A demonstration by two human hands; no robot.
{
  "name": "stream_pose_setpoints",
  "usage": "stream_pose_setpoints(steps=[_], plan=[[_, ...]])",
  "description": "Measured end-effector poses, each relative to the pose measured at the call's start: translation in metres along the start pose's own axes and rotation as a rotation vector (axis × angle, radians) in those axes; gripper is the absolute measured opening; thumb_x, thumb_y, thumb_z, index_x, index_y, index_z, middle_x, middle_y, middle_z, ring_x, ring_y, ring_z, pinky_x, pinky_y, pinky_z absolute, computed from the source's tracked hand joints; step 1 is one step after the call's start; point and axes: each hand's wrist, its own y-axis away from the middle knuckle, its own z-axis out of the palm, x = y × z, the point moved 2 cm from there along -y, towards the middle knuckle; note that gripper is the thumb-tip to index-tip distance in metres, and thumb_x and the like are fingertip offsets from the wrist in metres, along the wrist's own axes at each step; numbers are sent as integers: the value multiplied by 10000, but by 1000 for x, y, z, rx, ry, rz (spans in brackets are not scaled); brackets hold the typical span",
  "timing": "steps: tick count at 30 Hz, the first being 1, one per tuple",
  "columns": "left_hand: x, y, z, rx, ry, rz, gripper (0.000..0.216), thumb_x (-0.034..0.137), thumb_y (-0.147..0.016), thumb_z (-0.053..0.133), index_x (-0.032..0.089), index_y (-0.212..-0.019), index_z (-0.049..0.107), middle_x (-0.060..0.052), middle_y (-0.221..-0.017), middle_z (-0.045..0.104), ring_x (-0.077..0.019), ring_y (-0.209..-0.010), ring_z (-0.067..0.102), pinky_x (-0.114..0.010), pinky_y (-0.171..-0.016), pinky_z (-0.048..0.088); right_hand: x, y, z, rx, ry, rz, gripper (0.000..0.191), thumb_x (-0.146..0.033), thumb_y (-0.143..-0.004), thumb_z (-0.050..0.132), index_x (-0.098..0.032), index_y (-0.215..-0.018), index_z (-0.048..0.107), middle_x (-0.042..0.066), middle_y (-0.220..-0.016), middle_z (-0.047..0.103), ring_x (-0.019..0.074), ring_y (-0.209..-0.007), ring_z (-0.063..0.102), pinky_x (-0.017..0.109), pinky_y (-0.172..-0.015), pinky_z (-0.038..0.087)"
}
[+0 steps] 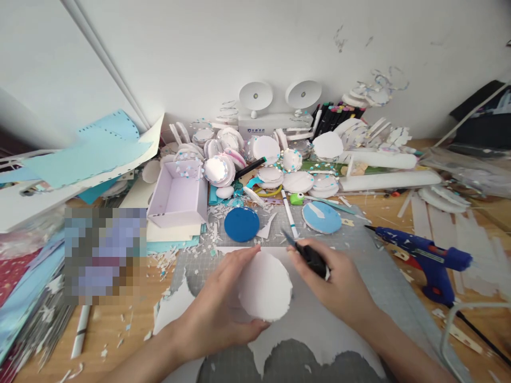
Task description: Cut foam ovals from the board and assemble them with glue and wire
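Observation:
My left hand (pixel 219 303) grips a rough-edged white foam disc (pixel 265 287), thumb under its near edge and fingers curled round its left side. My right hand (pixel 331 276) is closed on a black craft knife (pixel 309 255); the blade tip points up and left, just beyond the disc's upper right edge. Both hands work over a grey cutting mat (pixel 359 250). A larger white foam sheet (pixel 315 330) with ragged cut-outs lies under the disc.
A blue glue gun (pixel 423 255) lies at the right with its cable. A dark blue disc (pixel 241 224), a light blue disc (pixel 321 217), a white marker (pixel 289 214) and a lilac open box (pixel 178 194) sit beyond the mat. Paper stacks fill the left side.

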Motion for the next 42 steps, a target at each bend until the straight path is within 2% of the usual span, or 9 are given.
stream_pose_setpoints(steps=[4,8,11,14,17,22,25,29,42], plan=[[-1,0,0,-14,-12,33,967,318,-699,783,387,-1434,158,-99,-1431,399,-331,-1304,402,-518,-1069,358,-13,1,4,-316,-226,105,243,-332,-893,534,-192,-696,563,-32,-548,567,128,-523,558,215,-488,437],[-2,0,2,-15,-22,61,1028,423,-663,803,360,-1455,150,-130,-1457,370,-369,-1322,371,-556,-1074,336,-23,-1,7,-362,-392,202,214,-337,-887,539,-186,-739,575,-30,-520,601,147,-523,604,233,-527,475],[-3,0,4,26,-53,50,1042,436,-637,811,312,-1454,175,-162,-1435,376,-395,-1299,388,-564,-1046,363,-27,0,13,-383,-415,188,217,-342,-902,518,-190,-756,571,-19,-578,639,152,-574,625,237,-561,486],[-2,1,1,108,-65,39,971,319,-610,802,297,-1408,249,-140,-1377,419,-375,-1255,431,-535,-1026,390,-23,0,10,-339,-323,117,237,-397,-912,487,-198,-824,579,-28,-618,601,133,-574,572,221,-526,445],[2,1,-5,154,-68,28,918,236,-562,752,280,-1358,297,-115,-1328,435,-354,-1224,442,-513,-1028,382,-14,-1,-1,-213,-164,-41,295,-455,-926,416,-201,-933,565,-29,-647,547,123,-552,505,224,-496,388],[5,2,-8,157,-83,42,916,218,-538,685,263,-1357,276,-110,-1292,438,-351,-1193,444,-513,-1018,363,-12,6,-4,-85,103,-386,284,-444,-905,454,-198,-776,516,-37,-565,485,109,-474,437,245,-484,318],[5,2,-6,199,-79,92,882,219,-534,657,265,-1339,298,-98,-1256,461,-343,-1156,463,-499,-1000,367,-18,12,5,-74,179,-509,357,-499,-897,443,-202,-707,499,-26,-535,487,118,-463,432,266,-475,280],[5,2,-7,271,-85,130,851,216,-524,631,261,-1316,324,-91,-1191,493,-332,-1098,489,-491,-959,383,-20,14,11,-67,205,-528,367,-506,-897,434,-202,-700,498,-26,-524,487,120,-449,431,269,-470,266],[4,4,-5,281,-112,189,912,214,-484,618,278,-1329,282,-96,-1203,504,-354,-1091,497,-533,-966,352,-19,15,12,-92,188,-511,385,-518,-906,415,-204,-698,493,-14,-527,529,125,-448,462,271,-471,283]])
